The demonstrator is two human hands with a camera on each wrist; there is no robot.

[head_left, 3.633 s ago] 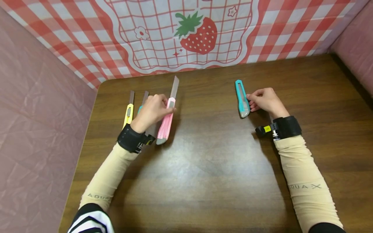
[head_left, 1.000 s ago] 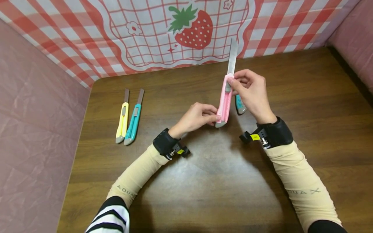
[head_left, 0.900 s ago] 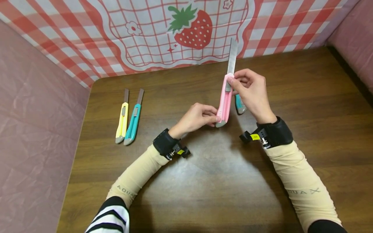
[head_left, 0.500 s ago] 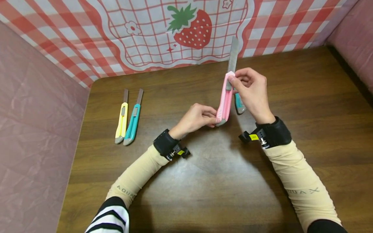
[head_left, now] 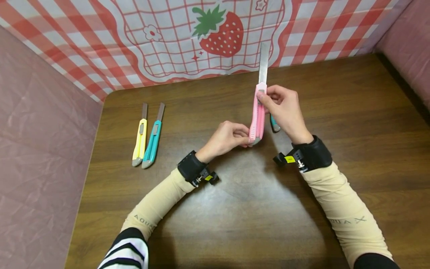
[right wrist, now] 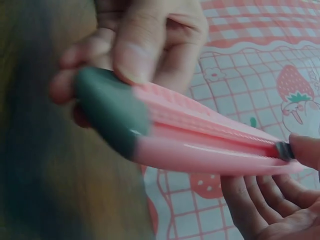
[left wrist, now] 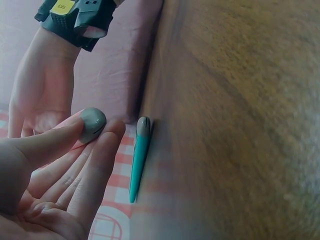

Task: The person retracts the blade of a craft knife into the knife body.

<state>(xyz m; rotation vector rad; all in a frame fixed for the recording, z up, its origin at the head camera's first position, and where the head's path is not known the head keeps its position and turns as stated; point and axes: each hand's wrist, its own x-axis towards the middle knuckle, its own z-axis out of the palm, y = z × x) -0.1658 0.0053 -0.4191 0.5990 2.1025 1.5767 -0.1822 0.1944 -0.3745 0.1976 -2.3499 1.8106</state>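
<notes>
A pink utility knife [head_left: 257, 121] is raised over the table between my hands, its long blade [head_left: 263, 65] extended and pointing away. My left hand [head_left: 223, 138] pinches the grey end cap [right wrist: 112, 107] between thumb and fingers. My right hand [head_left: 285, 110] grips the knife near the blade end, thumb on the grey slider [right wrist: 284, 151]. Beneath that hand lies a teal utility knife [head_left: 275, 123], mostly hidden in the head view; the left wrist view shows more of its body. At left, a yellow utility knife [head_left: 140, 144] and another teal utility knife [head_left: 153, 145] lie side by side, blades out.
The wooden table [head_left: 215, 224] meets a red-checked strawberry cloth [head_left: 221, 33] at the back. Pink fabric walls [head_left: 37, 149] stand to the left and right. Both wrists wear black straps with cameras.
From the left side of the table, my left hand has brought the pink knife rightward. My right hand has left the teal knife and gripped the pink one. Lately it has shifted slightly left and down.
</notes>
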